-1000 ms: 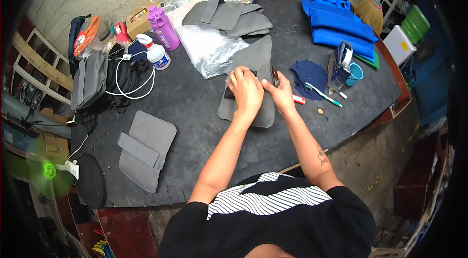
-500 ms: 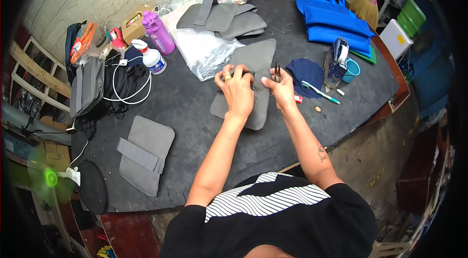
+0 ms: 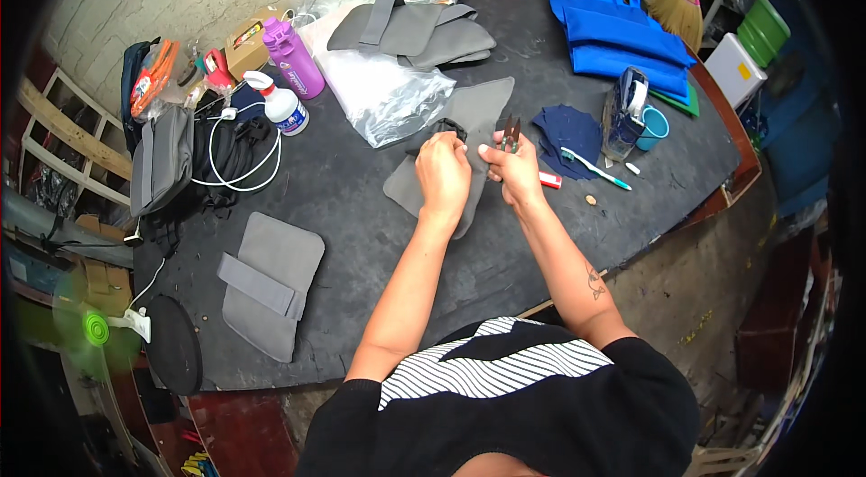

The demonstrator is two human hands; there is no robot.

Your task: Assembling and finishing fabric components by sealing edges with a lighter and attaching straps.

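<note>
A grey fabric panel lies on the dark table in front of me, partly covered by both hands. My left hand is closed over it, its fingertips pinched; what they grip is too small to make out. Beside those fingers sits a dark bunched bit of the piece. In my right hand is a small pair of thread snips, blades pointing away from me. The right thumb reaches toward the left fingertips, with a narrow gap between.
Another grey panel with a strap lies at left; more grey panels are stacked beyond a clear plastic bag. Right of my hands are a navy cloth, toothbrush, red-and-white object, tape dispenser and blue cup.
My left hand has curled from spread fingers into a pinch and drawn slightly nearer me. The grey panel has shifted a little under my hands; the snips stay in my right hand.
</note>
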